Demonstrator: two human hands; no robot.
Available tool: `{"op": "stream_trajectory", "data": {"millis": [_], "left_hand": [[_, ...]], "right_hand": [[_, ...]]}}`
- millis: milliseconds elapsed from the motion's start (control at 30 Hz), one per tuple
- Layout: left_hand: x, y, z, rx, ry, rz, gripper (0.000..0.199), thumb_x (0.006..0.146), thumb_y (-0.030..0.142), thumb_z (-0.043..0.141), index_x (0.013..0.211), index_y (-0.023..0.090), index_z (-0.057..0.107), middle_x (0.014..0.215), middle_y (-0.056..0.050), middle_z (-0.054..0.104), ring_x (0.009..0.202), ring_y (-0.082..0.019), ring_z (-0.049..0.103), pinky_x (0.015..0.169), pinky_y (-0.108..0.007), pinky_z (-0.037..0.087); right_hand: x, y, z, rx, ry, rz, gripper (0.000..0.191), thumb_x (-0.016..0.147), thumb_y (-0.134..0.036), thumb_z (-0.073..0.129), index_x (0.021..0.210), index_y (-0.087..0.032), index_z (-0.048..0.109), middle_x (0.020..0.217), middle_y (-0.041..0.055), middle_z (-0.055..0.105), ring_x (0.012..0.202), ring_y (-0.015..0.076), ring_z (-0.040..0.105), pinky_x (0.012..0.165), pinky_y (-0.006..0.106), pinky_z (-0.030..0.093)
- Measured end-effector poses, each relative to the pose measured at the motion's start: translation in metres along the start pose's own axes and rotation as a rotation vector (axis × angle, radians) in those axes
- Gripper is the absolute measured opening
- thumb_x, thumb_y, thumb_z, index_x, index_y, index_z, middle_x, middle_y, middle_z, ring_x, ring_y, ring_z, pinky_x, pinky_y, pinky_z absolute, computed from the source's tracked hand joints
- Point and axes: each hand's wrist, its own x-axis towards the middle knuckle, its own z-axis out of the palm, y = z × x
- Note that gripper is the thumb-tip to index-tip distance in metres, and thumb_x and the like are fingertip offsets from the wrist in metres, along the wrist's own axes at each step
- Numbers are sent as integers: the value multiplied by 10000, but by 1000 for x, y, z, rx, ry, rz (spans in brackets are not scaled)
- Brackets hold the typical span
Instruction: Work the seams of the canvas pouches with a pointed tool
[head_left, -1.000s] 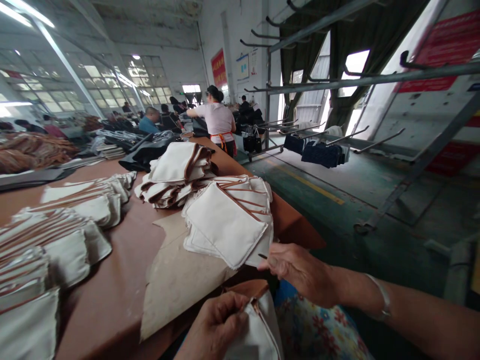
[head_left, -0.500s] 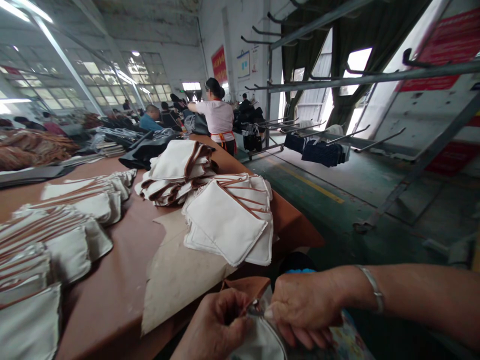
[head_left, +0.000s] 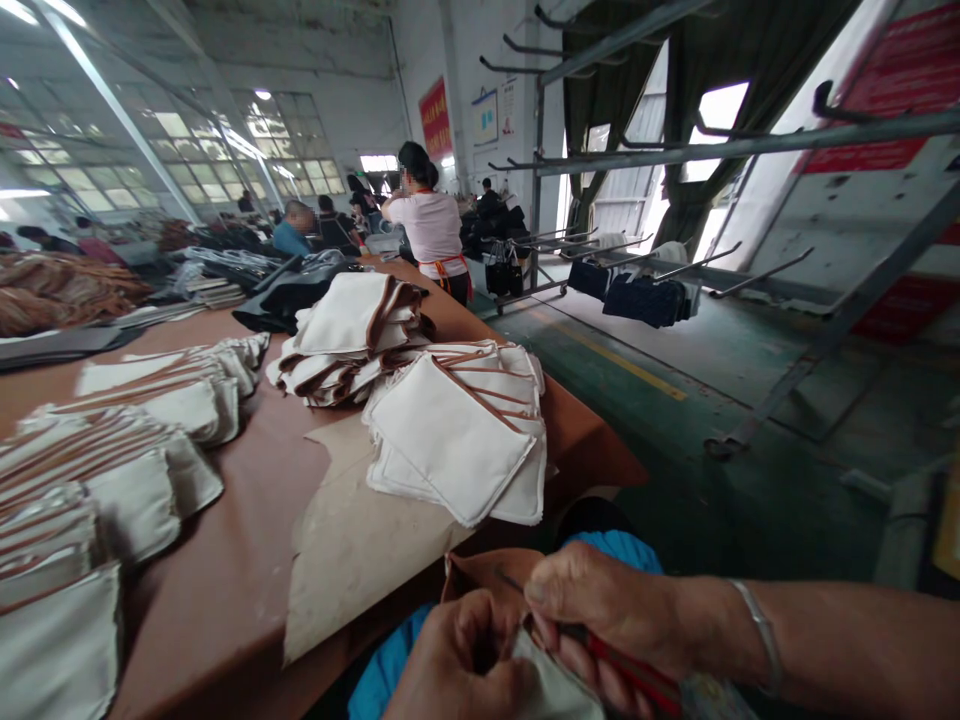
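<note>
In the lower middle, my left hand point(head_left: 457, 655) is closed, pinching the edge of a cream fabric piece point(head_left: 559, 680) with brown leather-like trim point(head_left: 487, 570). My right hand point(head_left: 600, 605), a silver bangle on its wrist, is wrapped round a red-handled tool point(head_left: 637, 675). A thin dark tip shows beyond its thumb, over the brown trim; whether it belongs to the tool I cannot tell. Both hands meet at the piece, below the table's near edge. Just beyond them lies a fanned stack of cream pieces with brown edges point(head_left: 457, 430).
Another pile of cream pieces point(head_left: 345, 320) sits behind the stack, and several rows point(head_left: 127, 480) lie on the left of the brown-covered table point(head_left: 255, 510). Tan paper point(head_left: 360, 540) lies under the stack. A metal rack point(head_left: 675, 155) with hooks stands right. A person point(head_left: 431, 230) stands beyond.
My right hand has turned and shifted slightly, and a red handle now shows in it. The fabric piece has tilted between my hands. More blue cloth shows beneath them.
</note>
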Motion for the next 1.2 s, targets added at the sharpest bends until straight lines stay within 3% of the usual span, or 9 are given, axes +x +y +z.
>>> {"op": "stream_trajectory", "data": {"millis": [100, 200, 400, 600, 800, 1033, 1200], "left_hand": [[0, 1, 4, 12, 14, -16, 70, 599, 154, 588, 663, 160, 559, 589, 37, 523, 522, -80, 387, 472, -201, 258], [1, 8, 1, -58, 79, -5, 73, 619, 184, 612, 680, 152, 585, 590, 41, 510, 515, -74, 367, 477, -200, 277], [2, 19, 1, 15, 132, -1, 72, 665, 209, 640, 690, 143, 628, 597, 25, 553, 521, -89, 412, 467, -193, 309], [-2, 22, 4, 192, 88, 22, 145, 686, 146, 558, 792, 128, 655, 631, 19, 581, 566, -110, 473, 515, -204, 343], [-2, 18, 9, 122, 101, 30, 54, 639, 170, 580, 685, 162, 553, 591, 52, 502, 559, -98, 409, 519, -208, 311], [0, 12, 10, 75, 131, 73, 156, 654, 220, 595, 629, 201, 442, 578, 70, 421, 559, -95, 358, 514, -204, 296], [2, 0, 12, 214, 143, 93, 70, 705, 221, 549, 653, 180, 528, 606, 40, 464, 592, -119, 407, 546, -225, 318]], "right_hand": [[-9, -14, -6, 10, -18, 1, 432, 880, -599, 551, 823, -172, 569, 488, -59, 548, 271, 76, 456, 253, 134, 364], [-18, -23, -12, -74, -131, 123, 437, 890, -573, 563, 772, -152, 578, 493, -49, 551, 272, 63, 464, 280, 134, 410], [-15, -8, -17, -149, -194, 238, 413, 924, -526, 520, 745, -158, 576, 460, -60, 519, 271, 69, 470, 289, 129, 411], [-13, -3, -6, -160, -92, 277, 366, 988, -366, 409, 722, -161, 555, 426, -77, 466, 243, 47, 405, 293, 98, 341], [-13, -2, 12, -107, 48, 226, 344, 977, -239, 385, 685, -153, 547, 396, -68, 487, 234, 38, 370, 303, 94, 334], [-10, 5, 12, -56, 53, 121, 403, 943, -446, 464, 681, -153, 551, 396, -55, 496, 258, 43, 390, 310, 106, 331], [-7, 12, 16, -34, 46, 103, 439, 885, -545, 529, 703, -147, 567, 426, -45, 512, 262, 40, 395, 285, 99, 306]]}}
